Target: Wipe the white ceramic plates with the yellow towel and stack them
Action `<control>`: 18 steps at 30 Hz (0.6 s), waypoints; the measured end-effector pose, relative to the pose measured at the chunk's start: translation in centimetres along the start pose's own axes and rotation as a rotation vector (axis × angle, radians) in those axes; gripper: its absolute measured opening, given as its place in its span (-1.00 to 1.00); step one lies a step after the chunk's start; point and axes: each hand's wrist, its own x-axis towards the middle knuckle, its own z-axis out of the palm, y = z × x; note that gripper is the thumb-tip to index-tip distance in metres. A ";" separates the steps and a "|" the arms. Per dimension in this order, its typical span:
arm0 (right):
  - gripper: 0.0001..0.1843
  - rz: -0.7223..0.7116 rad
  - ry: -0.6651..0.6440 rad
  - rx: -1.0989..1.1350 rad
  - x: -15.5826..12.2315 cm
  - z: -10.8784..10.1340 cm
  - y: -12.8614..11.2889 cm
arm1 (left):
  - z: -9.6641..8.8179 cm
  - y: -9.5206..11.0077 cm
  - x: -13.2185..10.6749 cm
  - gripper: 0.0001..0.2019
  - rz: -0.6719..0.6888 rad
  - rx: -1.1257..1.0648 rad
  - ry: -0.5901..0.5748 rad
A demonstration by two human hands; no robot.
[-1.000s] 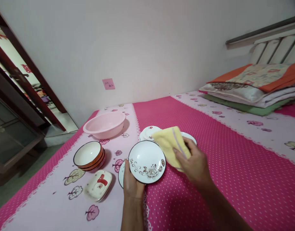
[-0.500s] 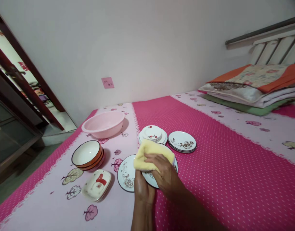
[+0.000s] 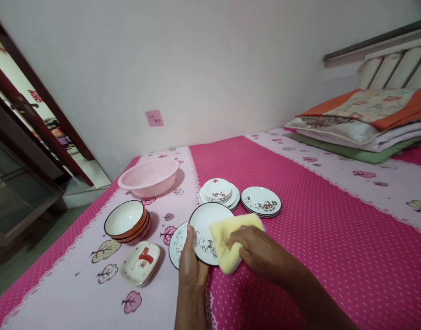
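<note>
My left hand [image 3: 192, 263] grips the left edge of a white plate [image 3: 206, 224] with a dark rim and brown flower pattern, thumb on top and fingers beneath. A yellow cloth [image 3: 226, 231] is bunched in my right hand [image 3: 253, 245] and lies over the plate's right side, hiding that part. Partly behind my left hand, a second patterned plate [image 3: 176, 245] rests on the bedspread. Just beyond the held plate stands a stack of small white plates with red flowers [image 3: 217, 188]. To its right is a stack of dark-rimmed plates [image 3: 260, 200].
On the left are stacked orange-sided bowls [image 3: 125, 221], a squarish dish with a red design [image 3: 141, 263] and a pink basin [image 3: 150, 178]. All stand on a pink patterned bedspread [image 3: 320, 238] against a wall. Folded bedding [image 3: 364, 123] lies at the far right.
My right hand has drawn the yellow cloth right and toward me across the plate, uncovering its left and middle. My left hand, with the plate, has shifted slightly left.
</note>
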 end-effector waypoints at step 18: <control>-0.49 -0.256 0.107 0.277 1.5 3.1 -1.4 | 0.7 -1.1 -0.5 -0.46 -0.121 -0.094 -0.052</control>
